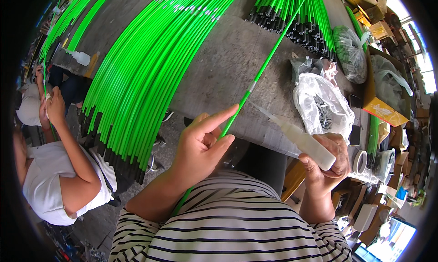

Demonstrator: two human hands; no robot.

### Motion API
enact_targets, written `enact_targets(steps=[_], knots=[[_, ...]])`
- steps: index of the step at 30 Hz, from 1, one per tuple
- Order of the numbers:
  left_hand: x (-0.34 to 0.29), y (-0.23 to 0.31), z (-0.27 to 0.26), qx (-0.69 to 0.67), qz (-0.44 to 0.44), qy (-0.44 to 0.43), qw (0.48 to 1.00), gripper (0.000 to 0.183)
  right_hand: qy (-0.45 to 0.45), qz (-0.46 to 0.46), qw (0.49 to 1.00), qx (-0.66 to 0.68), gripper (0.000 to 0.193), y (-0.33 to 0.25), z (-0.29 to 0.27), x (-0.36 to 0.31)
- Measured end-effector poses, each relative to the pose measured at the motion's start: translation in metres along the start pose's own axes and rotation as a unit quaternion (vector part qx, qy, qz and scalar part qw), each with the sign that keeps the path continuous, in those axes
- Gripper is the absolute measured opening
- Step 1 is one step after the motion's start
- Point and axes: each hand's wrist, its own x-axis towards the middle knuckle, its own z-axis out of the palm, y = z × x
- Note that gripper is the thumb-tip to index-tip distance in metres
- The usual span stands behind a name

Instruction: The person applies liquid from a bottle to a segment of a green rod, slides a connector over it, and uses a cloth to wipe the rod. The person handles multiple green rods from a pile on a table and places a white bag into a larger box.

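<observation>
A long thin green rod runs from under my left arm up across the table, with a pale band partway along it. My left hand is closed round this rod, its index finger stretched along it. In my right hand lies a translucent white squeeze bottle, gripped near its base. The bottle's thin nozzle tilts up and left, its tip close to the rod just above my left index finger. Whether the tip touches the rod I cannot tell.
Many green rods with black ends overhang the table's near edge; another bundle lies at the back. Right of me are an open plastic bag of small dark parts, a cardboard box and a tape roll. A co-worker sits at left near another bottle.
</observation>
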Motion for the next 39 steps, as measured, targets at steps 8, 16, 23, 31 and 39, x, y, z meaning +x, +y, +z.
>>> enact_targets(steps=[8,16,23,31,39], knots=[[0.0,-0.001,0.001,-0.01,0.002,0.001,1.0,0.05,0.001,-0.012,1.0,-0.011,0.04,-0.001,-0.001,0.001],[0.0,0.001,0.0,-0.045,-0.013,-0.013,0.999,0.047,-0.001,-0.007,1.0,-0.009,0.039,-0.002,-0.002,0.001],[0.0,0.004,-0.005,-0.132,-0.071,-0.04,0.988,0.036,-0.003,-0.006,1.0,-0.012,0.039,-0.003,-0.002,0.001],[0.001,0.004,-0.003,-0.165,-0.092,-0.031,0.982,0.031,0.002,-0.013,1.0,-0.01,0.04,0.0,-0.001,-0.002],[0.003,0.013,-0.007,-0.219,-0.127,-0.006,0.967,0.031,0.088,0.096,0.985,0.117,0.036,0.015,0.009,-0.013]])
